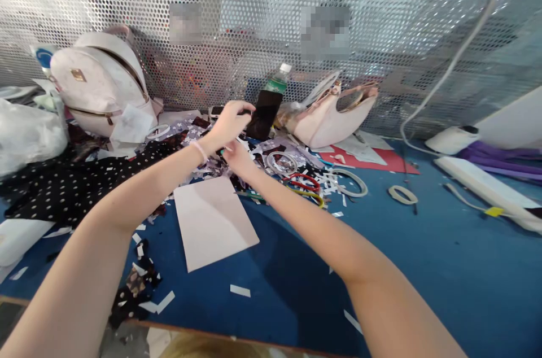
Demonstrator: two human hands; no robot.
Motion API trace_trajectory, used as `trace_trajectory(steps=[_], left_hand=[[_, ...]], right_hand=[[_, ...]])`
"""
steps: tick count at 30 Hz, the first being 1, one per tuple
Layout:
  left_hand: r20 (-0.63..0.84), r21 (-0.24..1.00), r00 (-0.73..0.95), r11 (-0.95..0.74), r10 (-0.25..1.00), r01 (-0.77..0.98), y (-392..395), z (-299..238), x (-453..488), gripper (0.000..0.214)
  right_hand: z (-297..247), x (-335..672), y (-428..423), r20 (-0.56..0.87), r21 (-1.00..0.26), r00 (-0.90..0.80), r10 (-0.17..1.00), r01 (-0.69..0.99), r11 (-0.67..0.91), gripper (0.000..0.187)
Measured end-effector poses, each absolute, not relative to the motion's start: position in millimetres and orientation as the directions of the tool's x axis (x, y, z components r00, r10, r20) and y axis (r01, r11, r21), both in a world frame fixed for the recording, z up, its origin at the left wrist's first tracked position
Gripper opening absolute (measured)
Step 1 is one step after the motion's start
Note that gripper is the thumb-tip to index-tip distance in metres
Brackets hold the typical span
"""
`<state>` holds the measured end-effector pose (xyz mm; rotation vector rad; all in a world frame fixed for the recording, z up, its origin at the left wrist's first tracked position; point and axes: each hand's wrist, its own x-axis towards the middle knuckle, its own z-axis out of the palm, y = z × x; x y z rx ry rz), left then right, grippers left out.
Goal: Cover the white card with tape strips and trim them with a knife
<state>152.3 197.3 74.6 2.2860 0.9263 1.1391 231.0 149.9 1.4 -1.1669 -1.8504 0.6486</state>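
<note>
My left hand (232,121) is raised over the cluttered middle of the table, its fingers curled together at the left edge of a dark, upright phone (266,112). Whether they pinch something thin or touch the phone, I cannot make out. Just below and nearer to me, my right hand (238,158) has its fingers bent inward above fabric scraps. A small greenish bit shows at its fingertips, too small to name. A pale pink rectangular sheet (215,222) lies flat in front of both hands. Behind the phone stands a green-labelled bottle (278,80) with a white cap.
A pale backpack (99,81) stands at back left, beside black polka-dot fabric (84,177). A pale handbag (330,121) leans against the perforated metal wall (254,2). Tape rolls (403,195), a red sheet (389,160) and paper strips lie on the blue table (457,279).
</note>
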Motion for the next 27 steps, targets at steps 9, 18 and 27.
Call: trace_trajectory(steps=[9, 18, 27], left_hand=[[0.333, 0.237, 0.915, -0.959, 0.228, 0.152, 36, 37, 79, 0.041], [0.065, 0.248, 0.928, -0.907, 0.367, 0.341, -12, 26, 28, 0.055], [-0.020, 0.269, 0.845, -0.811, 0.535, 0.520, 2, 10, 2, 0.066]], right_hand=[[24, 327, 83, 0.588, -0.344, -0.224, 0.777, 0.800, 0.491, 0.060], [-5, 370, 31, 0.442, 0.017, -0.562, 0.700, 0.785, 0.619, 0.023], [-16, 358, 20, 0.343, -0.022, -0.634, 0.693, 0.732, 0.681, 0.014]])
